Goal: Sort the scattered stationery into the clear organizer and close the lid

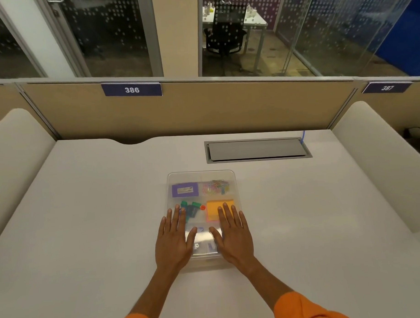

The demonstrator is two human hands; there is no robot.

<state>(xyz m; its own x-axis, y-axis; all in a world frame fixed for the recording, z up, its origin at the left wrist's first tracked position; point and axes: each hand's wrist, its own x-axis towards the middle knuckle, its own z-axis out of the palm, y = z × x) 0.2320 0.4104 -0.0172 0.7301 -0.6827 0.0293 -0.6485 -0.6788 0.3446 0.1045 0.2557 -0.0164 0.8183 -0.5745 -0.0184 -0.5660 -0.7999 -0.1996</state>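
**Desk and Organizer: Layout from the Near Edge**

Centre of table (87, 210): organizer (201, 175), long axis running near to far, lid (203, 240) on top. Flat on the lid's near half: left hand (175, 241) at left, right hand (233, 239) at right, thumbs apart. Inside, far-left compartment: flat packet (184, 189); far-right: paper clips (216, 187); middle-left: small capped items (190, 208); middle-right: note pad (213, 210), partly under the right fingertips. Behind the organizer, to the right: recessed hatch (256, 149), cable (303, 135) at its far right corner. Along the far edge: partition (202, 109), plate 386 (132, 90) at its top. Flanking the table: padded panel (16, 151) at left, another at right.
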